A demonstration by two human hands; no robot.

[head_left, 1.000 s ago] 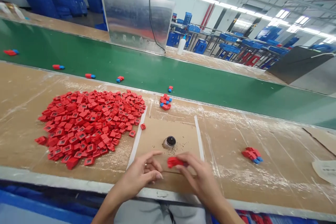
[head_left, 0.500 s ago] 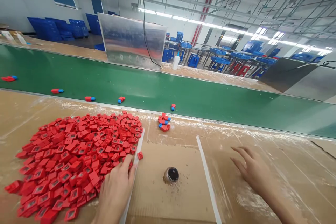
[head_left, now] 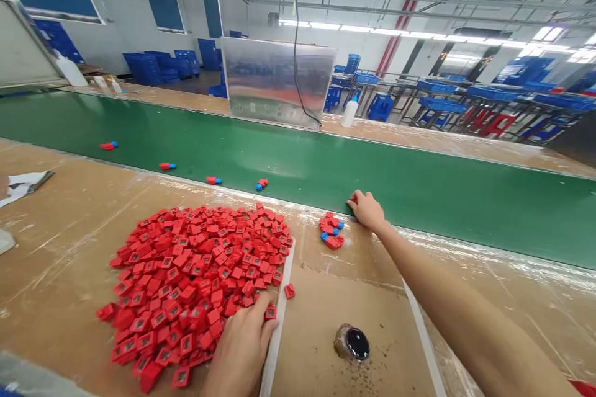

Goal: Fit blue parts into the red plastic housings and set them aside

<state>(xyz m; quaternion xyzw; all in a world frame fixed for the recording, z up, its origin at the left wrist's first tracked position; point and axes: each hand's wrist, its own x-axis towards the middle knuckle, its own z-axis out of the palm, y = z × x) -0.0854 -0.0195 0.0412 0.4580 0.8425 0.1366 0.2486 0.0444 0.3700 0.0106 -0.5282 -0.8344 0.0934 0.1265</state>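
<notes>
Curled fingers of the right hand (head_left: 369, 209), right of centre in the frame, are closing around a small red piece (head_left: 355, 200), mostly hidden, at the near edge of a green belt (head_left: 442, 183) that is spanning the picture. Lower down, left of centre, the left hand (head_left: 242, 341) is resting at the right edge of a large pile of red blocks (head_left: 186, 273); one red block (head_left: 270, 312) is showing between its thumb and forefinger, though whether it is firmly pinched cannot be told. Just beside the right hand, a cluster of red-and-blue pieces (head_left: 331, 231) is lying on the brown tabletop (head_left: 74, 211). At lower centre-right, a small jar of dark liquid (head_left: 356, 344) is standing on a cardboard sheet (head_left: 316, 335). Four more red-and-blue pieces (head_left: 213, 180) are lying spaced along the belt at centre-left.
</notes>
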